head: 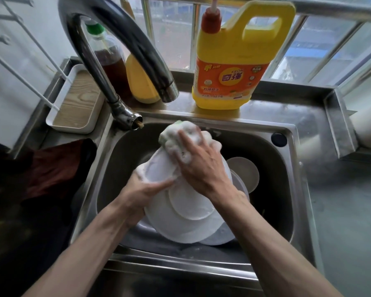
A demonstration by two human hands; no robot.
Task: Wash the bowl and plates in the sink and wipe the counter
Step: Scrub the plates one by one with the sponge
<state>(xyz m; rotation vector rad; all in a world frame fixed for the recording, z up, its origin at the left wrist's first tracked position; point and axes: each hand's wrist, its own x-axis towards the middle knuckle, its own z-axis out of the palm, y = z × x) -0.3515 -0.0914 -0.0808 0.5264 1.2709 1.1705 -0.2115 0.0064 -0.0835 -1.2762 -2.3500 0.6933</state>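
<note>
Meanwhile, over the steel sink (pixel 295 189), a person's left hand (pixel 141 190) clamped the rim of a white plate (pixel 180 224), tilting it steady so the right hand (pixel 201 166), fingers curled round a foamy sponge (pixel 178 133), could press along its upper edge, with other dishes (pixel 244 171) lying below.

Foam covers most of the sponge (pixel 176 133), and the right hand (pixel 201 161) lies over the rest. The left hand's (pixel 141 190) fingers vanish behind the top plate (pixel 180 228), which hides much of the dishes beneath (pixel 221 235); perhaps two lie there. The detergent jug's (pixel 234 61) pump is cut off by the top edge, and its small print is illegible. The faucet (pixel 150 57) hides part of a brown bottle (pixel 111 61).
</note>
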